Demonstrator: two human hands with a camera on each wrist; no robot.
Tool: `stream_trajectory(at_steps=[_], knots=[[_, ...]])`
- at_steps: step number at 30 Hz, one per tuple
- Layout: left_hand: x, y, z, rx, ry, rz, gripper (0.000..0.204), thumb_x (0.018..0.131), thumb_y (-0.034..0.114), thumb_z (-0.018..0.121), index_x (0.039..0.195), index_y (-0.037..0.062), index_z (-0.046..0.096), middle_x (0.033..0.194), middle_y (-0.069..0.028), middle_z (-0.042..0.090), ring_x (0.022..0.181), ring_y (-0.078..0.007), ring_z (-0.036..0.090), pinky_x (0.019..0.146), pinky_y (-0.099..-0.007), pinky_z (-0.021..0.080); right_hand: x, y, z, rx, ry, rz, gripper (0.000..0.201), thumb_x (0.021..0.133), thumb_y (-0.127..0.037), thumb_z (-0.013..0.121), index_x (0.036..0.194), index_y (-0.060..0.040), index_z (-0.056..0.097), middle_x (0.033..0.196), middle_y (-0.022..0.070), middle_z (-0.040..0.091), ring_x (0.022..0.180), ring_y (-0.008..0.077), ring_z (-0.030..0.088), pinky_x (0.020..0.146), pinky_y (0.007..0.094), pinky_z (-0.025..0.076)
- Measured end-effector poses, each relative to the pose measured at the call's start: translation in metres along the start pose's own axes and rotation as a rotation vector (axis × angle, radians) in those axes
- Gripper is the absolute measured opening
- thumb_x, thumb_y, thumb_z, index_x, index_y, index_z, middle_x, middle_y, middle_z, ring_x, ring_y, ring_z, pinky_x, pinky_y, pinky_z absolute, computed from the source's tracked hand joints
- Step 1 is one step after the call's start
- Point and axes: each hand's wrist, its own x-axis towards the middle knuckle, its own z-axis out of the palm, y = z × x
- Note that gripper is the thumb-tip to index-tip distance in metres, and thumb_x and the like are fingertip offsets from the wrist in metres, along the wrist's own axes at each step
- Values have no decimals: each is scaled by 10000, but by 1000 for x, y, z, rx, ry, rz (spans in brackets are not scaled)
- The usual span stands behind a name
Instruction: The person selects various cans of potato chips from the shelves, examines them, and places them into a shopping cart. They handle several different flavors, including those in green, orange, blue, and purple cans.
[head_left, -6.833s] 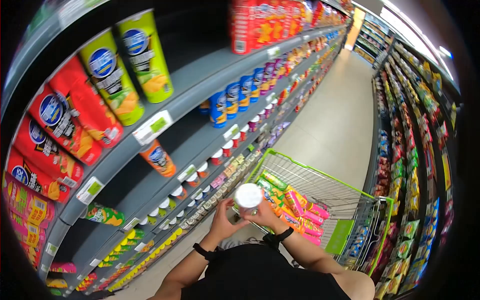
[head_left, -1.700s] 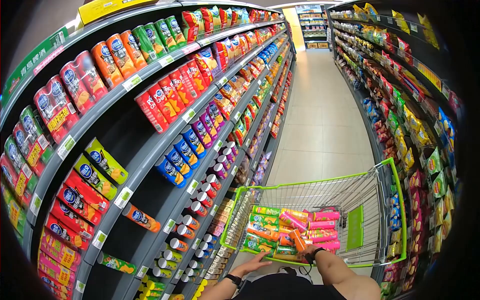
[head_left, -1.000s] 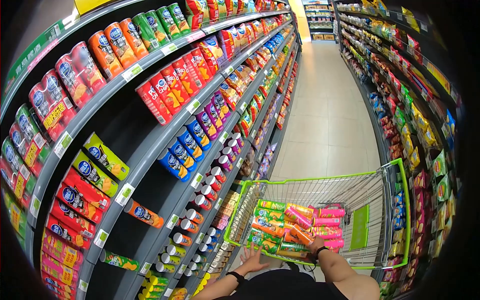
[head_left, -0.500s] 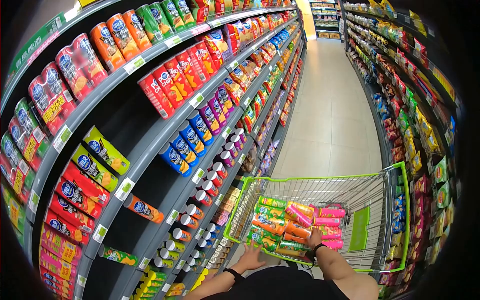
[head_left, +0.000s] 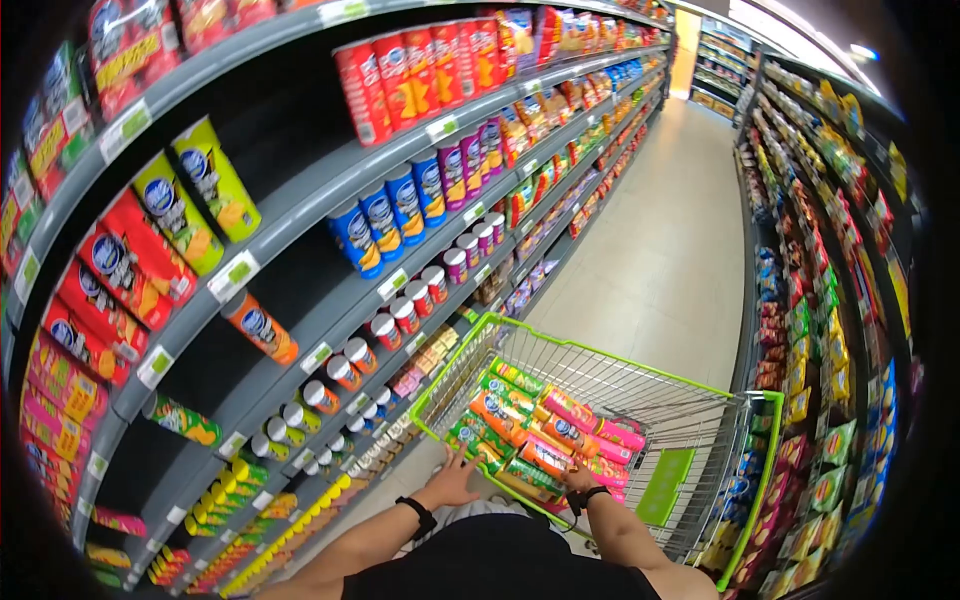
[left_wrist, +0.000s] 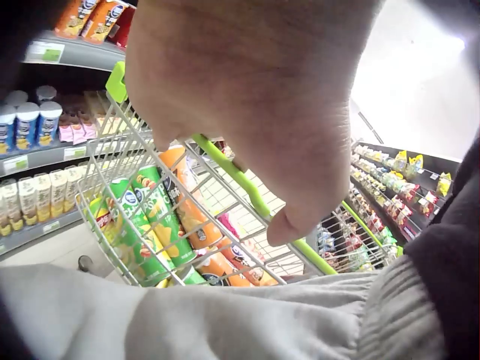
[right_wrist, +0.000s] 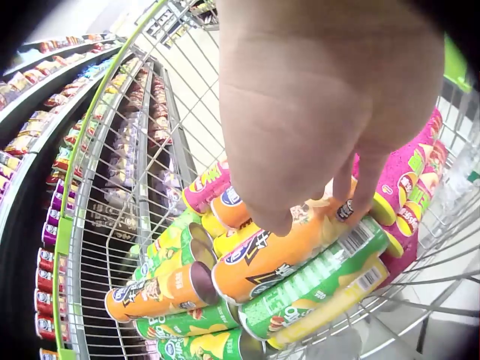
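My right hand (head_left: 580, 480) is low inside the cart, fingertips on an orange can (head_left: 545, 457). The right wrist view has the thumb and fingers of this hand (right_wrist: 322, 127) around the orange can (right_wrist: 262, 262), which lies on its side beside a green can (right_wrist: 315, 289). My left hand (head_left: 450, 483) is by the cart's near left corner, fingers spread and holding nothing. In the left wrist view, the left hand (left_wrist: 255, 97) is over the green rim (left_wrist: 240, 176), its thumb against or just above it. Green, orange and pink cans lie together in the cart.
Left of the cart (head_left: 600, 362) stand long shelves (head_left: 290, 215) of cans and snack bags, with one orange can (head_left: 262, 328) lying apart. Another snack shelf (head_left: 800, 300) lines the right side. Pale aisle floor (head_left: 650, 220) runs ahead between them.
The orange can that my right hand held tilted above the pile now lies low among the others. The left hand stays near the cart's corner. The head view has turned.
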Motion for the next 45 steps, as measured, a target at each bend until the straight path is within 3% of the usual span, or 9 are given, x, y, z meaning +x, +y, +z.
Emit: stream_trajectory(at_steps=[7,16,20,25,30,32,37,40,45], knots=[[13,-1,-22,27,-11,-41,912,772,482,741,1534,163,355,1635,-263,97,1469,-581,22,1107,-591,391,3,-5,2,283,-293,148,154,896,-183,671,959,-42,677,883,56,658,719,164,654,597,274,504],[55,-32,-24,-66,38,14,883,753,463,746,1503,135,418,1639,-262,61,1473,-575,-44,1061,-597,437,-50,-196,3,210,-513,61,412,977,-267,627,1327,-64,547,1256,48,651,1153,174,603,946,315,487],[71,-47,-47,-73,2,64,890,763,480,749,1515,148,408,1640,-257,83,1456,-564,152,1011,-589,481,-33,-228,33,-131,-793,-328,563,948,-240,693,1410,-12,467,1365,105,586,1220,209,563,1041,375,449],[99,-87,-54,-341,157,234,857,810,373,763,1522,105,371,1625,-214,221,1453,-412,310,1143,-503,363,-26,-251,95,-607,-453,-338,484,911,-80,682,1343,1,480,1253,123,633,1104,268,651,916,398,522],[79,-131,-43,-680,433,-74,662,873,318,714,1414,46,445,1451,-209,463,1357,-345,445,1105,-437,386,36,-207,94,-337,-314,-806,400,973,-120,612,1325,19,480,917,64,647,830,222,639,747,352,521],[53,-167,-13,-735,460,-222,589,864,295,714,1349,43,497,1342,-196,547,1267,-336,522,1050,-428,431,66,-207,78,-385,-376,-371,396,1031,-208,562,1337,24,465,842,13,566,704,136,529,615,284,458],[-70,-240,49,-756,128,-648,477,843,392,673,1097,-11,675,1029,-207,712,969,-351,678,862,-416,530,68,-218,73,-188,-526,-357,244,1078,-329,459,942,-127,461,701,-59,422,574,55,404,493,247,354],[-162,-239,93,-799,133,-1221,518,824,405,624,1088,-33,707,1136,-260,692,1097,-390,663,940,-460,525,34,-253,78,-158,-489,-267,289,1082,-318,447,837,-166,431,654,-75,400,524,49,387,455,247,335],[-211,-227,155,-626,199,-1208,548,884,471,536,993,-27,736,1087,-253,703,1105,-397,641,979,-481,493,67,-224,66,-214,-467,-287,241,1076,-322,449,928,-141,504,648,-42,445,534,85,438,451,261,368]])
